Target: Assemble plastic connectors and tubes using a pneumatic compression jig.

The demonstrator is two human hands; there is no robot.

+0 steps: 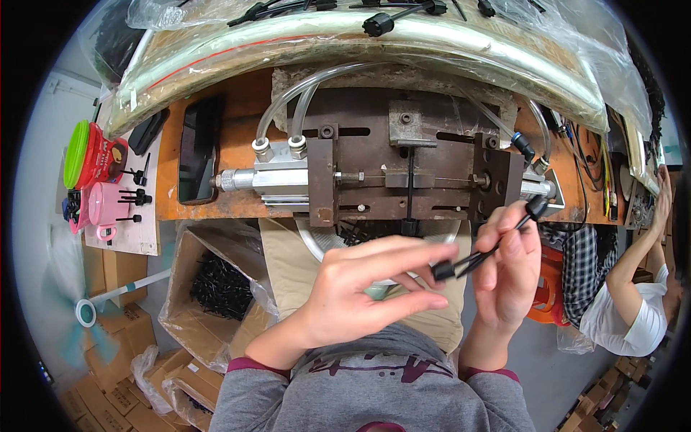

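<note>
Between the fingers of my right hand (507, 263) is a pair of thin black plastic rods (484, 255) with thicker black ends, slanting down to the left. My left hand (367, 288) is beside their lower end, its fingers stretched out and apart; whether a fingertip touches the rods I cannot tell. Past my hands is a brown metal clamping fixture (367, 205) with a silver air cylinder (281, 180) on its left and another (538, 189) on its right. Another black rod (411, 169) lies along the middle of the fixture.
Clear hoses (291, 93) arch behind the fixture. A phone (198, 151) lies on the orange bench at left. Near it stand a pink cup (106, 204) and black parts. A carton (183, 288) of black pieces is below. At right, another person (626, 317) sits working.
</note>
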